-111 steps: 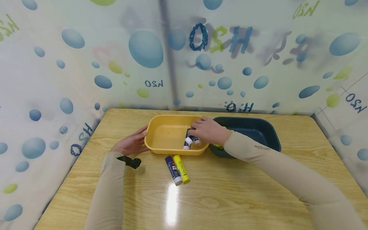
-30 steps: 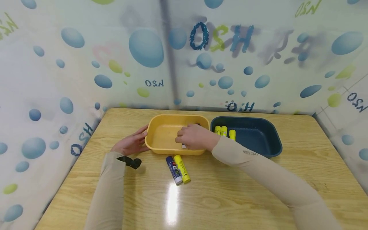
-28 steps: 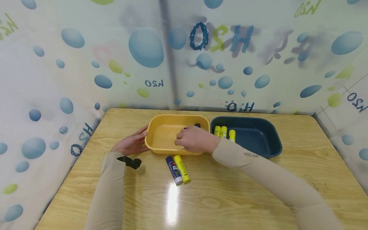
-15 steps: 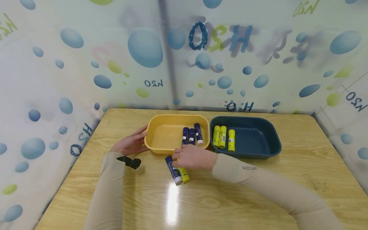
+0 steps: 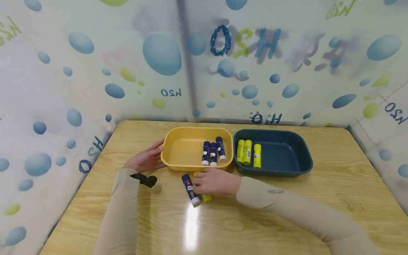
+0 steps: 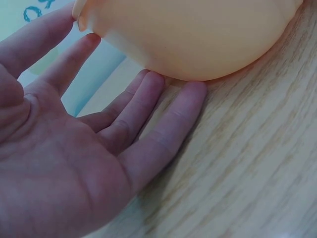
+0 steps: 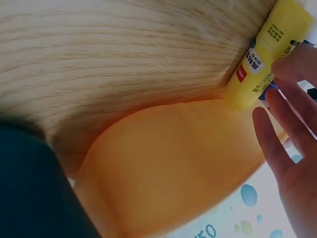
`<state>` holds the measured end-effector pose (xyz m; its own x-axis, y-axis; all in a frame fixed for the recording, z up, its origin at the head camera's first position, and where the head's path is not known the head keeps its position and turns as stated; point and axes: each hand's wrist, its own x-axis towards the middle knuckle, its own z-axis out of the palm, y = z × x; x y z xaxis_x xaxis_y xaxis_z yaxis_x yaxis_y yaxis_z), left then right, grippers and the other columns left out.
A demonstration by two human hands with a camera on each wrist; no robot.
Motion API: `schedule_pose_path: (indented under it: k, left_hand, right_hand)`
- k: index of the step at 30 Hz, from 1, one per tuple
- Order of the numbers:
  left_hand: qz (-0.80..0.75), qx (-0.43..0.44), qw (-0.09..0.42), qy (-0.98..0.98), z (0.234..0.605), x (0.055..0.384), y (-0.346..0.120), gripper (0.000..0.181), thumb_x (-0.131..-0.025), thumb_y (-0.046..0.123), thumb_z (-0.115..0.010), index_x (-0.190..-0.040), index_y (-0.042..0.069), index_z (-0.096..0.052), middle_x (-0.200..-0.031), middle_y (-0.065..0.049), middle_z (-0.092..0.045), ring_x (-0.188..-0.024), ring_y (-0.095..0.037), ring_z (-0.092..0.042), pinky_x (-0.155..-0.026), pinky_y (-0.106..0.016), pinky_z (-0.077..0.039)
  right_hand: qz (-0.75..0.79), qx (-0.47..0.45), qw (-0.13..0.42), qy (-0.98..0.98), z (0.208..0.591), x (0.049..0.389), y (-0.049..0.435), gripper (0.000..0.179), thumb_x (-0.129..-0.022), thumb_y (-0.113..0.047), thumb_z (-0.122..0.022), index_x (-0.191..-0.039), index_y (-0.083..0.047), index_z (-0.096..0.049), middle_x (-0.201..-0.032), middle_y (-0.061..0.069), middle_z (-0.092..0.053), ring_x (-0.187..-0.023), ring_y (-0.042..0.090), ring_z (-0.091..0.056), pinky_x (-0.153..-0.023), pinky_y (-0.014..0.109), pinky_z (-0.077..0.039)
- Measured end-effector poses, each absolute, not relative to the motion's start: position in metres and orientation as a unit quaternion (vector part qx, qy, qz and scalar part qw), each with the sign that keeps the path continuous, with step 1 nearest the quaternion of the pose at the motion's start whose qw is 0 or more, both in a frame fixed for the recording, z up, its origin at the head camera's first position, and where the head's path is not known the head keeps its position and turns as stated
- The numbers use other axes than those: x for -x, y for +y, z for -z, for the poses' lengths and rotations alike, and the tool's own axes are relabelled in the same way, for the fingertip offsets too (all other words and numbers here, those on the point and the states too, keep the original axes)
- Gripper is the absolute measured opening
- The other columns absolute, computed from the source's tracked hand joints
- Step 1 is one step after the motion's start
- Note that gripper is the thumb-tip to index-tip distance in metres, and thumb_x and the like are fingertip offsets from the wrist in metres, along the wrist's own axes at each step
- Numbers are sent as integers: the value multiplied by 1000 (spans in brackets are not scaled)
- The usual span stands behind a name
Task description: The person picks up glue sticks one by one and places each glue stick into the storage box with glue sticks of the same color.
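Note:
My right hand (image 5: pixel 216 182) pinches a yellow glue stick (image 5: pixel 207 198) lying on the table; the hand covers its middle. In the right wrist view, fingertips touch the yellow glue stick's (image 7: pixel 275 42) side, close to the basin wall. Just left of it lies a dark blue glue stick (image 5: pixel 190 191) with a white cap. My left hand (image 5: pixel 143 161) touches the left end of the yellow-orange basin (image 5: pixel 181 147), its fingers fairly straight against rim and wall in the left wrist view. Inside that basin, three dark blue glue sticks (image 5: pixel 213 154) lie at the right end.
A dark blue basin (image 5: pixel 283 152) stands right beside the yellow-orange one, with three yellow glue sticks (image 5: pixel 247 152) at its left end. Both stand on a wooden table (image 5: pixel 255 226) before a patterned wall covering (image 5: pixel 204 71).
My right hand has come out of the yellow-orange basin, toward me, onto the yellow glue stick. The blue sticks inside now lie side by side. The loose blue one has shifted slightly left.

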<state>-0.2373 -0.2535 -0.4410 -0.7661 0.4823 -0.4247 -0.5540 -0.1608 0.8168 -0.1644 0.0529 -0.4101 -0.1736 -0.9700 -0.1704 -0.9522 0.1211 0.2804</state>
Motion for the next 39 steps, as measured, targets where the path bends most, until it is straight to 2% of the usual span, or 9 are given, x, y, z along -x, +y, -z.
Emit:
schedule_pose_path:
  k: [9, 16, 21, 32, 39]
  left_hand:
    - [-761, 41, 339, 551, 440, 238, -251, 55, -107, 24, -36, -156, 32, -13, -157, -7, -16, -134, -23, -31, -102, -46, -40]
    - [-765, 47, 337, 547, 439, 238, -252, 56, -106, 24, -37, -156, 32, -14, -157, -7, -19, -132, -21, -35, -102, -46, -39]
    - [-760, 29, 343, 551, 440, 238, -254, 56, -107, 23, -35, -156, 31, -10, -157, -8, -16, -132, -20, -35, -102, -46, -40]
    - [-763, 27, 345, 546, 443, 239, -255, 57, -107, 23, -36, -157, 31, -10, -157, -8, -17, -129, -19, -37, -103, -47, -38]
    - [-763, 29, 345, 545, 442, 239, -254, 57, -107, 24, -37, -156, 32, -11, -157, -7, -15, -129, -19, -38, -101, -45, -41]
  right_hand:
    - [162, -647, 36, -744, 414, 163, 62, 37, -90, -22, -70, -125, -28, -60, -132, -4, -55, -120, 12, -48, -97, 28, -42]
    - [171, -654, 45, -735, 415, 164, 64, 31, -93, -24, -66, -124, -28, -62, -131, -4, -56, -120, 13, -49, -98, 29, -41]
    - [166, -647, 30, -744, 416, 162, 67, 29, -96, -23, -63, -124, -27, -62, -131, -2, -57, -119, 14, -50, -100, 30, -40]
    - [170, -634, 18, -754, 419, 158, 75, 25, -97, -23, -60, -121, -31, -62, -113, -4, -58, -101, 12, -54, -88, 25, -45]
    - [160, -632, 13, -758, 419, 156, 82, 28, -96, -27, -62, -123, -31, -62, -117, -3, -58, -105, 12, -56, -91, 27, -46]
